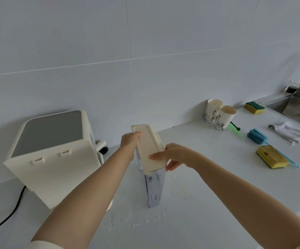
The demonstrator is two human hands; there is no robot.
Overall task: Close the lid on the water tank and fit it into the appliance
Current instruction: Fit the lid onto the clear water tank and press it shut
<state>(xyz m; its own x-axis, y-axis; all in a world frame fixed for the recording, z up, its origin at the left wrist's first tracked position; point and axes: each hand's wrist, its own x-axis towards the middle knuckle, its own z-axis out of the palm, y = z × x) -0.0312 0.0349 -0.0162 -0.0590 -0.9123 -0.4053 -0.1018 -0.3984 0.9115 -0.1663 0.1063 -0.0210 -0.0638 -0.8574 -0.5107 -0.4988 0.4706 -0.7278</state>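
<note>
While the right hand (177, 155) lays its thumb flat across the near end of the cream lid (148, 147), its other fingers curl down past the lid's edge at about four o'clock, so the lid is pinched between thumb and fingers. The left hand (130, 141) closes on the lid's long edge at nine o'clock, fingers wrapped over the rim and mostly hidden behind it. The lid sits on top of the clear water tank (154, 187), which stands upright on the white counter (208, 194) at the middle of the view; whether the lid is fully seated cannot be told. Water droplets speckle the counter around the tank's base. At nine o'clock from the tank, close by but apart, stands the cream appliance (55, 159), with a black cord (10, 212) trailing toward seven o'clock. Toward two o'clock stand two paper cups (221, 116), and farther out at three o'clock lie sponges (271, 157), a folded cloth (291, 132) and the sink (298, 108).
</note>
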